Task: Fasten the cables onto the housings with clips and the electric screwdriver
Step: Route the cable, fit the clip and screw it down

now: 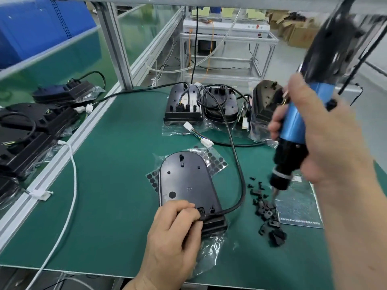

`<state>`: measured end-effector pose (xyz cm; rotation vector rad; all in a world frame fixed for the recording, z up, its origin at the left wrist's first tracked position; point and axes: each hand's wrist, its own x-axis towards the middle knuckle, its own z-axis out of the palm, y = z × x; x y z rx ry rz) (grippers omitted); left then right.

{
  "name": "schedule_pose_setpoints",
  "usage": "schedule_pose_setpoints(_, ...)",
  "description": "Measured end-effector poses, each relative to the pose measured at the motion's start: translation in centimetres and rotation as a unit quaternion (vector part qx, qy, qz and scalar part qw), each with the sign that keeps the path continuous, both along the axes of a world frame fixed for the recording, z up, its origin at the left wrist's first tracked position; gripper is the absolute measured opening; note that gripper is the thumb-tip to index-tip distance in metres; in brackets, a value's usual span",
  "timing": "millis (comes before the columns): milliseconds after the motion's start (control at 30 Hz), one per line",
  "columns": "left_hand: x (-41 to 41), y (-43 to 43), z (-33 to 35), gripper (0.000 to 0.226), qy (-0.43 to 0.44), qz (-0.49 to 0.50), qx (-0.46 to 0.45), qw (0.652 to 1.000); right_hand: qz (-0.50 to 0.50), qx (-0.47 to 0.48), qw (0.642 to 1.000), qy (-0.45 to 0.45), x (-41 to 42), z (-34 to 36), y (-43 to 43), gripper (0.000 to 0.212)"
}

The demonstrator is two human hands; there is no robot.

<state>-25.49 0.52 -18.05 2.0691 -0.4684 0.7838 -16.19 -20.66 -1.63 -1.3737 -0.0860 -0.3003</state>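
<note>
1. The matt black oval plastic housing [186, 185] lies flat on its crinkled clear plastic bag [211, 248], near the front of the green bench mat [117, 164]. Its round black sheathed cable [240, 178] leaves the near end and loops right.
2. The left hand [173, 233], fingers curled, grips the housing's near end beside the cable exit. Whether a clip sits under the fingers cannot be told.
3. The right hand [326, 139] is closed round the blue-barrelled electric screwdriver [293, 126], its bit lowered into the heap of small black clips and screws [266, 208].
4. Recommended: seat one screw squarely on the bit, hold the stiff cable down, and drive upright.
</note>
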Motion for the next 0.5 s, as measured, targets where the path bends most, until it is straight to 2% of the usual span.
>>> schedule_pose_setpoints(100,0.0,0.1,-0.3,0.009,-0.002,-0.009,-0.005,1.000,-0.070,-0.090,0.987,0.117,0.9,-2.7,-4.1,0.052)
schedule_pose_setpoints(167,0.2,0.2,-0.4,0.007,-0.010,-0.012,0.002,1.000,-0.123,-0.196,0.957,0.177,1.1,-5.2,-6.5,0.048)
schedule_pose_setpoints(233,0.3,0.3,-0.5,0.007,-0.018,-0.011,0.006,1.000,-0.174,-0.320,0.907,0.214,0.9,-7.6,-8.4,0.048)
schedule_pose_setpoints(333,0.5,0.3,-0.5,0.009,-0.030,-0.015,0.009,0.999,-0.200,-0.486,0.813,0.249,0.2,-10.2,-9.8,0.053)
schedule_pose_setpoints(500,0.6,0.3,-0.5,0.010,-0.034,-0.010,0.024,0.999,-0.215,-0.570,0.736,0.295,0.4,-11.5,-10.2,0.059)
